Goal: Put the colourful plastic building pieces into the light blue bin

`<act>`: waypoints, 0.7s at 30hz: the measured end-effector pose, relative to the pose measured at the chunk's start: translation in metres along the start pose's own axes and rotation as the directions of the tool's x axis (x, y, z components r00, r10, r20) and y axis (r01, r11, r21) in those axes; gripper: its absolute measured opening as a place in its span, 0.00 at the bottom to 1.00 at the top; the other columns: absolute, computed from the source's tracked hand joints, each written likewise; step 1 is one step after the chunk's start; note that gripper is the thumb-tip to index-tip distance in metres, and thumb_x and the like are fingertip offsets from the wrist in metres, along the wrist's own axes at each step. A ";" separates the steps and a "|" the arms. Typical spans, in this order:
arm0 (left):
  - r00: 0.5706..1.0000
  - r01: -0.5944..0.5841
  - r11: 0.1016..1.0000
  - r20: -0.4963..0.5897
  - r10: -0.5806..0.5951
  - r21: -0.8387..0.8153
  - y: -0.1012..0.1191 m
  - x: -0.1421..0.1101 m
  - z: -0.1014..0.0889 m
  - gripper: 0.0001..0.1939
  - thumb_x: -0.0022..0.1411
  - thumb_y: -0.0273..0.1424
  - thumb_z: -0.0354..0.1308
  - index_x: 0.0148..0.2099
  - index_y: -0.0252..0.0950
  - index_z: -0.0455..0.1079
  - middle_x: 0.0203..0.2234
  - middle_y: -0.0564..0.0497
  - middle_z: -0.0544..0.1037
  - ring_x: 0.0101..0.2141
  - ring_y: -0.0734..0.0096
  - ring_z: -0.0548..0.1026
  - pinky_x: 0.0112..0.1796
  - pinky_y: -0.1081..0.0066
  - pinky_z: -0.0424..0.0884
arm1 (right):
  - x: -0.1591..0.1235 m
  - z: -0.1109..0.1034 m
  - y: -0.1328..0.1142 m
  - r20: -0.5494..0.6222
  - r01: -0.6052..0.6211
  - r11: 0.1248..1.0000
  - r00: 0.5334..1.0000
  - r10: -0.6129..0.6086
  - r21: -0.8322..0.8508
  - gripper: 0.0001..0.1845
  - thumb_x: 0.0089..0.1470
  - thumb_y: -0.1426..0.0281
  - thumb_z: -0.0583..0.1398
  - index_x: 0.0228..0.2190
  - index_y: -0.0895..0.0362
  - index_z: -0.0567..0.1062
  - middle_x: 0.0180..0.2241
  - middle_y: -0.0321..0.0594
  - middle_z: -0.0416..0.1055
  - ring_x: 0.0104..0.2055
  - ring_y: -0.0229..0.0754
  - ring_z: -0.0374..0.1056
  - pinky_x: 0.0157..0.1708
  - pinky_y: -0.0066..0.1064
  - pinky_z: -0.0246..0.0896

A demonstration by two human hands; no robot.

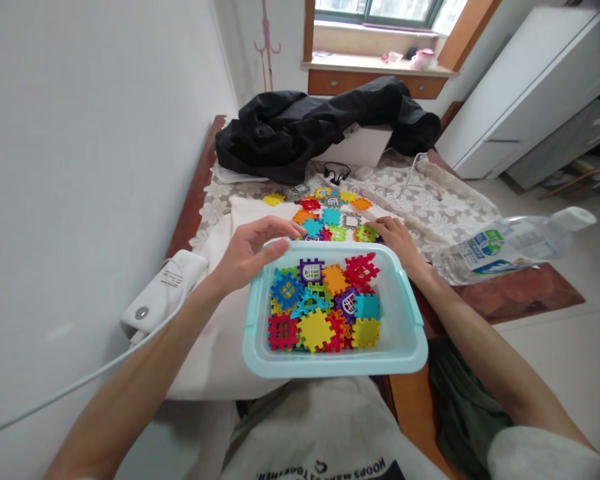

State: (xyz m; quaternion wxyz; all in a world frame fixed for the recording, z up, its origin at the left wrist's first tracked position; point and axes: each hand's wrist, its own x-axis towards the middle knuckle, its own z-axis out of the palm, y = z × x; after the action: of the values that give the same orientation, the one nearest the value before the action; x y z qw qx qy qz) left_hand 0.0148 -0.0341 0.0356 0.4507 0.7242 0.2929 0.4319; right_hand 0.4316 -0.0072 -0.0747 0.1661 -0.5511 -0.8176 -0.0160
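Tub (405,347) of toy blocks (325,303) on the lap.
Left hand (250,253) and right hand (397,241), apart and open, should sweep loose blocks (330,215) in gently.

Two bare forearms come in from the bottom of the view, no sleeves on either right down to the wrists, and no watch, band or ring showing on them. The left hand (247,257) has its fingers and thumb all in view; the right hand (397,241) shows its back and knuckles, equally unadorned. At the lower right corner a pale, off-white short sleeve (540,453) covers the right upper arm. Along the bottom edge sits the light grey cotton T-shirt (325,427), softly creased, with a line of dark printed lettering (325,470) that reads upside down from here, plus a small dark curled logo mark above it.
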 end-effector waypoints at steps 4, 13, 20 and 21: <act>0.988 0.075 0.996 -0.129 -0.082 -0.057 -0.034 0.007 -0.004 0.23 0.76 0.56 0.64 0.48 0.42 0.84 0.50 0.43 0.88 0.54 0.55 0.86 0.60 0.54 0.82 | -0.001 -0.001 -0.004 -0.107 -0.029 0.999 0.994 0.028 -0.013 0.24 0.68 0.62 0.61 0.60 0.57 0.81 0.58 0.59 0.75 0.58 0.66 0.70 0.62 0.58 0.70; 0.971 -0.062 0.825 0.224 -0.080 0.561 -0.088 0.007 -0.010 0.21 0.77 0.42 0.60 0.67 0.48 0.80 0.76 0.45 0.71 0.78 0.46 0.63 0.78 0.40 0.55 | -0.005 0.002 -0.004 -0.128 -0.088 0.996 0.988 0.087 -0.002 0.23 0.74 0.55 0.57 0.59 0.57 0.77 0.51 0.56 0.82 0.54 0.64 0.77 0.52 0.51 0.72; 0.939 -0.224 0.641 0.339 -0.060 0.734 -0.105 0.038 0.007 0.25 0.79 0.31 0.57 0.74 0.44 0.73 0.80 0.39 0.64 0.81 0.46 0.57 0.78 0.37 0.55 | -0.013 -0.009 -0.006 -0.164 -0.048 0.994 0.986 0.032 -0.093 0.20 0.74 0.62 0.55 0.58 0.56 0.78 0.51 0.55 0.81 0.54 0.63 0.75 0.54 0.52 0.70; 0.933 -0.237 0.643 0.356 -0.060 0.728 -0.110 0.042 0.010 0.27 0.79 0.32 0.58 0.76 0.45 0.71 0.80 0.40 0.63 0.81 0.45 0.55 0.78 0.35 0.55 | -0.018 -0.010 -0.005 -0.169 -0.056 0.992 0.985 0.036 -0.115 0.20 0.73 0.63 0.56 0.58 0.56 0.78 0.52 0.56 0.80 0.55 0.64 0.74 0.55 0.53 0.69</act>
State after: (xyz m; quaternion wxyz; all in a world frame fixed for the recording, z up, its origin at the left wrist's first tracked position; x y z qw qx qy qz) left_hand 0.0391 0.0426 -0.0505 0.1270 0.9238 0.3259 0.1557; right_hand 0.4356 -0.0269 -0.0699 0.2010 -0.5756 -0.7854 -0.1069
